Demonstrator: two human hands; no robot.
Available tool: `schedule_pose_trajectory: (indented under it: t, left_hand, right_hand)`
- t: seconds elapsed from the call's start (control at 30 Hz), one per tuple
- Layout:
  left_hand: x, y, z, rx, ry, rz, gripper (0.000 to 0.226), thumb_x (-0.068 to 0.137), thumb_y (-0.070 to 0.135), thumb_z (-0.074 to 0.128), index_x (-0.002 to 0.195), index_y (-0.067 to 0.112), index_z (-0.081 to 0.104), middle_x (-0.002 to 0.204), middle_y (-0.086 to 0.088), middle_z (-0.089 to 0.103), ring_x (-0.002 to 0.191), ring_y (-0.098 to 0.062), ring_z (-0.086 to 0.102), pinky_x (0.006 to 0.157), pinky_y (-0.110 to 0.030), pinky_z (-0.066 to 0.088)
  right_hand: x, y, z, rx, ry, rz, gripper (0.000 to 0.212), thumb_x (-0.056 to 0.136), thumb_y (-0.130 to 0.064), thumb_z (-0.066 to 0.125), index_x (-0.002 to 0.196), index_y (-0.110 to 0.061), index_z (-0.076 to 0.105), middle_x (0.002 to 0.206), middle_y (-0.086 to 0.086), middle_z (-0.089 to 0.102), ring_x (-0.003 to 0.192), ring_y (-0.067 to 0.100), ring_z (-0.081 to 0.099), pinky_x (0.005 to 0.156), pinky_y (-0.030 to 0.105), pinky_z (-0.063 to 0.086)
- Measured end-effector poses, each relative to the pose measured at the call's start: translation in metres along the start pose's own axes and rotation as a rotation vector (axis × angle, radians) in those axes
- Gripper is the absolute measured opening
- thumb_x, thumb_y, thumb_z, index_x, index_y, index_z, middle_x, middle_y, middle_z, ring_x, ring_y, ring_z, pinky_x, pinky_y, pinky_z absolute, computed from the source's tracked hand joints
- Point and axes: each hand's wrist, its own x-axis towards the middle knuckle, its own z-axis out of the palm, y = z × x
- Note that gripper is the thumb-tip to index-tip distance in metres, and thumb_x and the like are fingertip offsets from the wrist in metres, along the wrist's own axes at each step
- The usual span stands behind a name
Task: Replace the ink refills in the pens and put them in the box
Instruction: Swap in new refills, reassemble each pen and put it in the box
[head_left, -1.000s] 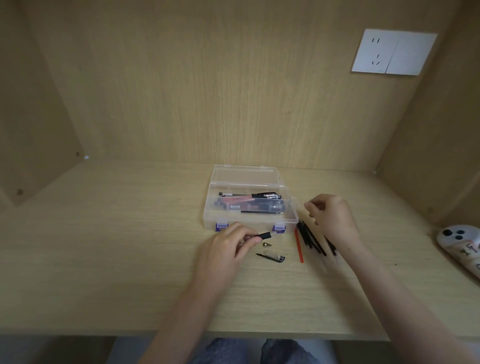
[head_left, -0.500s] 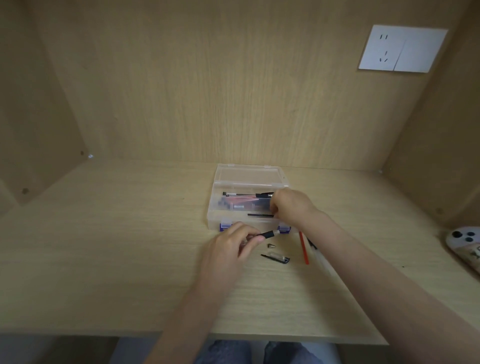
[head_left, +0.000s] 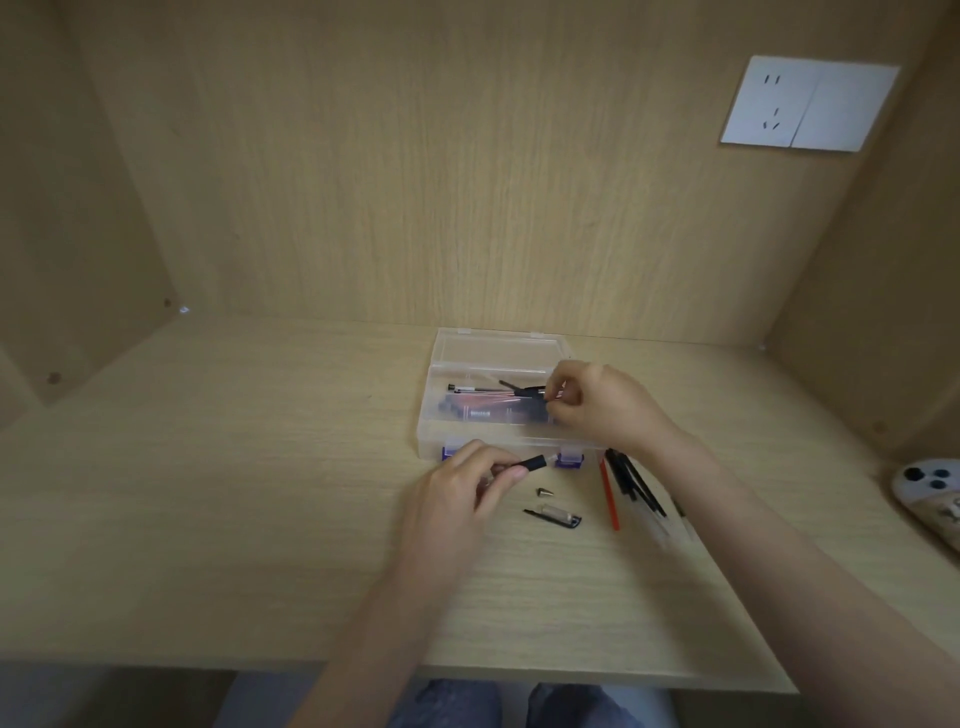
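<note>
The barrel (head_left: 532, 461) is in your left hand (head_left: 457, 488), just in front of the box (head_left: 431, 415) and level with its purple latches. Your thumb and first fingers are curled round the clear part of the barrel. Its black grip end sticks out to the right, pointing towards the right latch. The hand sits low over the desk (head_left: 260, 493); you cannot tell whether it touches the wood.

Your right hand (head_left: 597, 400) is over the right end of the open box, fingers curled. Thumb and forefinger pinch one end of a thin black piece (head_left: 522, 388), which points left over the box's inside. It is too small to tell whether it is a refill or a pen. Below it in the box lie a slim pen (head_left: 472, 388) along the far side and a dark pack (head_left: 493, 413) with red in it. The clear lid lies folded back behind.

On the desk in front of the box, right of your left hand, lies the small cone-shaped tip (head_left: 544, 491). Just nearer you is the cap (head_left: 556, 517) with its black clip. Further right, under your right wrist, a red refill (head_left: 609, 496) lies beside a loose bunch of black refills (head_left: 636, 486).

A white socket (head_left: 810, 104) is on the back wall at upper right.
</note>
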Motion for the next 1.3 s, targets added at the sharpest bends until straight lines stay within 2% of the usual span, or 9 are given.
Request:
schedule_pose_trajectory:
  t: [0.1,0.17,0.23,0.33,0.47,0.53,0.63,1.2,1.3]
  left_hand:
    - [0.0,0.001,-0.001,-0.017,0.018,0.0,0.014,0.087,0.034,0.059,0.089,0.023,0.066,0.083,0.014,0.061,0.071,-0.005,0.056,0.063,-0.025,0.045]
    - [0.0,0.001,-0.001,-0.019,0.024,-0.008,0.016,0.087,0.036,0.058,0.088,0.022,0.066,0.082,0.014,0.06,0.071,-0.005,0.055,0.062,-0.025,0.044]
    - [0.0,0.001,-0.001,-0.032,0.03,-0.027,0.016,0.087,0.037,0.057,0.087,0.023,0.066,0.081,0.014,0.06,0.071,-0.005,0.056,0.062,-0.026,0.045]
    - [0.0,0.001,-0.002,-0.068,0.04,-0.074,0.012,0.087,0.034,0.059,0.088,0.024,0.065,0.083,0.014,0.061,0.074,-0.005,0.057,0.065,-0.027,0.046]
    - [-0.001,0.002,-0.004,-0.102,0.012,-0.142,0.008,0.088,0.036,0.055,0.092,0.03,0.06,0.084,0.014,0.064,0.078,0.003,0.058,0.066,-0.017,0.046]
    - [-0.001,0.002,-0.004,-0.104,0.003,-0.147,0.007,0.089,0.036,0.053,0.093,0.032,0.058,0.08,0.014,0.063,0.076,0.005,0.057,0.066,-0.016,0.044]
    - [-0.001,0.001,-0.004,-0.106,0.0,-0.136,0.007,0.09,0.035,0.052,0.093,0.03,0.056,0.074,0.016,0.062,0.073,0.002,0.057,0.067,-0.022,0.045]
    - [-0.001,0.002,-0.005,-0.128,-0.004,-0.111,0.004,0.09,0.032,0.053,0.091,0.031,0.057,0.074,0.017,0.063,0.072,0.0,0.059,0.068,-0.03,0.048]
    - [-0.001,0.001,-0.005,-0.126,-0.01,-0.108,0.005,0.091,0.032,0.052,0.092,0.03,0.057,0.074,0.017,0.063,0.071,-0.002,0.058,0.069,-0.035,0.049]
  right_hand:
    - [-0.02,0.0,-0.015,0.561,0.071,0.029,0.007,0.085,-0.014,0.064,0.088,-0.018,0.069,0.078,0.003,0.067,0.068,0.007,0.055,0.06,0.012,0.042]
    - [-0.032,-0.001,-0.021,0.78,0.105,0.044,0.008,0.083,-0.013,0.067,0.088,-0.017,0.073,0.085,0.001,0.071,0.074,0.004,0.06,0.068,0.007,0.045]
    - [-0.041,-0.002,-0.022,0.96,0.136,0.055,0.01,0.082,-0.011,0.068,0.088,-0.017,0.073,0.09,-0.006,0.074,0.081,0.0,0.064,0.073,0.009,0.046]
    - [-0.049,0.0,-0.019,1.151,0.188,0.093,0.008,0.082,-0.014,0.066,0.087,-0.013,0.072,0.092,-0.005,0.073,0.078,0.0,0.061,0.08,0.018,0.046]
    - [-0.057,0.004,-0.012,1.368,0.261,0.08,0.018,0.092,-0.017,0.052,0.092,-0.005,0.065,0.069,-0.002,0.064,0.061,0.008,0.052,0.063,0.018,0.046]
    - [-0.059,0.005,-0.008,1.406,0.314,0.102,0.023,0.097,-0.017,0.044,0.09,-0.005,0.062,0.06,-0.002,0.06,0.054,0.009,0.048,0.055,0.017,0.044]
    - [-0.061,0.005,-0.002,1.398,0.356,0.139,0.026,0.099,-0.018,0.04,0.089,-0.005,0.059,0.056,-0.003,0.06,0.05,0.008,0.047,0.052,0.018,0.042]
    - [-0.063,0.008,0.012,1.386,0.381,0.15,0.026,0.099,-0.019,0.039,0.089,-0.006,0.059,0.062,0.0,0.063,0.055,0.01,0.05,0.057,0.019,0.046]
    - [-0.063,0.007,0.011,1.393,0.395,0.129,0.026,0.099,-0.018,0.039,0.089,-0.006,0.06,0.062,0.002,0.063,0.055,0.01,0.051,0.056,0.018,0.046]
